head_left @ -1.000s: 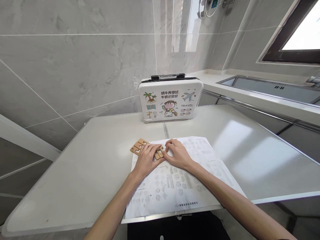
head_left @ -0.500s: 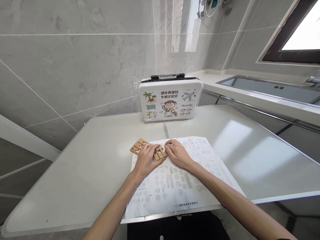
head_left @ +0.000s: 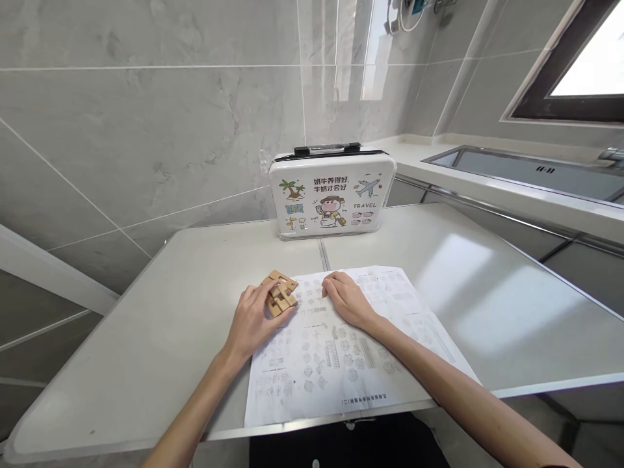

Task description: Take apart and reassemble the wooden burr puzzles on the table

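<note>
Wooden pieces (head_left: 284,299) occupy left hand (head_left: 251,318); table edge (head_left: 103,333) well apart.

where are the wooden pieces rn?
Head view, left of centre: the wooden pieces are in the left hand, at the far-left corner of the printed sheet, nearer the camera than the white case.

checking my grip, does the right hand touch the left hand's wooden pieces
Apart: the head view shows printed paper between right hand and wooden pieces.

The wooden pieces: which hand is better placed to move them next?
Probably the left hand: it holds the wooden pieces, while the right hand is apart from them, over the printed sheet.
</note>
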Demonstrator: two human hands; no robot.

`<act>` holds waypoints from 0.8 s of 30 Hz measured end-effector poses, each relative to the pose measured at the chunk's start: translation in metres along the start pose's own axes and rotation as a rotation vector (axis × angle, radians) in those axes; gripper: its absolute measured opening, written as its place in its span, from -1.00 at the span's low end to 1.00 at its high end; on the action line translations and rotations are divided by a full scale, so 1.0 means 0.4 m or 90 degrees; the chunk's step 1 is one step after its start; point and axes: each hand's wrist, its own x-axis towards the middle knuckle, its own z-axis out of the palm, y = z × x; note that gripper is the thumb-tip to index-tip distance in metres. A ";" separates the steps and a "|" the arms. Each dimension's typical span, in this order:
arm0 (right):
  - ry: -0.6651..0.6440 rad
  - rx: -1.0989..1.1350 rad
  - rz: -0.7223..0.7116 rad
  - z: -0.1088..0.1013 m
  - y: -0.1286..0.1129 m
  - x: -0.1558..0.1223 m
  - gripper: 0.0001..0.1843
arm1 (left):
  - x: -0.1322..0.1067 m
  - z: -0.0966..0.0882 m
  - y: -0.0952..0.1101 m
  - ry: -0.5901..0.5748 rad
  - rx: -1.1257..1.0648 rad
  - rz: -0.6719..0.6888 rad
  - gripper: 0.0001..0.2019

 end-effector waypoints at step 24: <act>0.005 -0.039 -0.018 0.010 0.009 0.001 -0.54 | -0.112 -0.015 -0.043 0.066 0.097 -0.071 -0.44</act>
